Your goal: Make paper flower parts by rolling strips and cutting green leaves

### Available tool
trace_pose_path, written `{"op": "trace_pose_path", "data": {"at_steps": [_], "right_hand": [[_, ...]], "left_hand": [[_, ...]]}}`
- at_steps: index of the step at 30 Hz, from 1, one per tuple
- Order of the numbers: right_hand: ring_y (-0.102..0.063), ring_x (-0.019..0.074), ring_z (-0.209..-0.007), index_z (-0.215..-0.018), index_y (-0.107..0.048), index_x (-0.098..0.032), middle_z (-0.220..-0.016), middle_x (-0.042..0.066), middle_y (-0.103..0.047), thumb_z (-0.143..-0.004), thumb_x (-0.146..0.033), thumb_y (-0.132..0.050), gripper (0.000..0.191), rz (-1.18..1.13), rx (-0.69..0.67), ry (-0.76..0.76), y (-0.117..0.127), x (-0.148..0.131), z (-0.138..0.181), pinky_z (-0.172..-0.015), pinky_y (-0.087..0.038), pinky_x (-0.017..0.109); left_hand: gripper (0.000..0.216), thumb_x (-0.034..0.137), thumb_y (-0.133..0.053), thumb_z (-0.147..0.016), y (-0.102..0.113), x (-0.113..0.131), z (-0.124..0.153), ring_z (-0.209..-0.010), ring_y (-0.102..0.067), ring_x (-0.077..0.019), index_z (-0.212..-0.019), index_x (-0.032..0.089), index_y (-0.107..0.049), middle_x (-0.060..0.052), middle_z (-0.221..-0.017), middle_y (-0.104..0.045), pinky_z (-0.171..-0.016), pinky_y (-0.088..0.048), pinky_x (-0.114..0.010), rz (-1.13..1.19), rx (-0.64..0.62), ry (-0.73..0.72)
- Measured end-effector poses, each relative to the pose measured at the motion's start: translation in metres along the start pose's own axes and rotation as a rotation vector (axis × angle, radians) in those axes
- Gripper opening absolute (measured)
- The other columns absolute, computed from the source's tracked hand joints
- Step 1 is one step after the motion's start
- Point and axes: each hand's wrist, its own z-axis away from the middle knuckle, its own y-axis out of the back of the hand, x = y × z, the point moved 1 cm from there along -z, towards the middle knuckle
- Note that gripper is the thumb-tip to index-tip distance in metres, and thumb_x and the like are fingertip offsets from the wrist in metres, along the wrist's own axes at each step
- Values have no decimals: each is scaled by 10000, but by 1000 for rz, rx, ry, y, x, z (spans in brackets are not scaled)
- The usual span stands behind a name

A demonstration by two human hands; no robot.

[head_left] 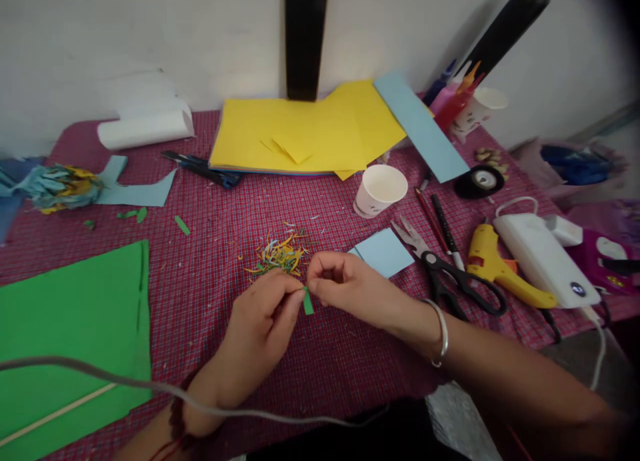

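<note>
A small green paper strip (308, 303) hangs between my two hands over the cloth. My left hand (263, 327) pinches its upper end between thumb and forefinger. The fingertips of my right hand (345, 284) are closed in a pinch at the same end, right beside the left fingertips. Just beyond my hands lies a loose heap of thin yellow, green and pale blue paper shreds (281, 253). Pale blue paper squares (386, 253) rest behind my right hand, with black-handled scissors (440, 264) to their right.
Green sheets (75, 314) lie at left, yellow sheets (295, 134) at the back. A paper cup (381, 189), a yellow glue gun (500, 264) and a white power bank (547, 261) stand or lie rightward. A grey cable (165, 387) crosses low in front. A utility knife (205, 169) lies further back.
</note>
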Motion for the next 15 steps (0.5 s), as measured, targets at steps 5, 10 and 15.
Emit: {"op": "trace_pose_path", "data": {"at_steps": [5, 10, 15], "right_hand": [[-396, 78, -564, -678, -496, -174, -606, -62, -452, -767, -150, -530, 98, 130, 111, 158, -2, 2, 0, -524, -322, 206], [-425, 83, -578, -669, -495, -173, -613, -52, -466, -759, -123, -514, 105, 239, 147, 236, -5, 2, 3, -530, -341, 201], [-431, 78, -553, -687, -500, -177, -602, -54, -483, -767, -113, -509, 103, 341, 165, 280, -10, 4, 6, -506, -326, 191]], "left_hand": [[142, 199, -480, -886, -5, 2, 0, -667, -560, -121, -765, 188, -553, 4, -719, -610, -592, -448, -242, 250, -16, 243], [23, 171, -557, -760, -11, 2, 1, -661, -560, -127, -742, 185, -561, 0, -715, -601, -561, -427, -239, 315, 24, 343], [79, 192, -554, -744, -13, 0, 0, -576, -465, -95, -678, 180, -510, 35, -629, -504, -539, -391, -227, 491, -14, 508]]}}
